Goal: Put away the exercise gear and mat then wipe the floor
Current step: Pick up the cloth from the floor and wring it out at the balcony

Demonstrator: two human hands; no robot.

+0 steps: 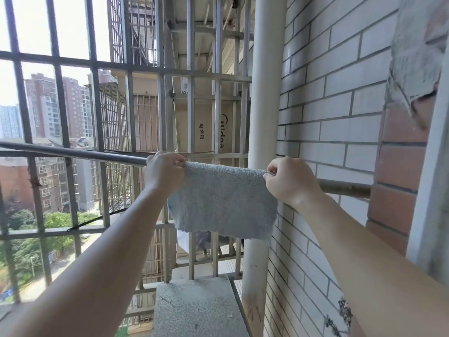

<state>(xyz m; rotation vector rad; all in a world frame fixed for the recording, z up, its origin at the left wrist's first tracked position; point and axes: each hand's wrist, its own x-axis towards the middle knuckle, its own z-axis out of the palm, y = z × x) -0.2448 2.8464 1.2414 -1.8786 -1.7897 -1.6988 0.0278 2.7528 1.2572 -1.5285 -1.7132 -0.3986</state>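
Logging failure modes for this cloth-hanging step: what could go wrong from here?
1. The cloth is held only by its top corners, pinched by the left hand and right hand; whether it lies over the rod is unclear. Released now, it may slip off and drop.
2. The grille has wide gaps and the street lies far below, so a dropped cloth could be lost.
3. The rod's right end looks discoloured and could stain the cloth.

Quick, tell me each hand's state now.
Left hand: pinching the top left corner of the grey-blue terry cloth.
Right hand: pinching its top right corner.
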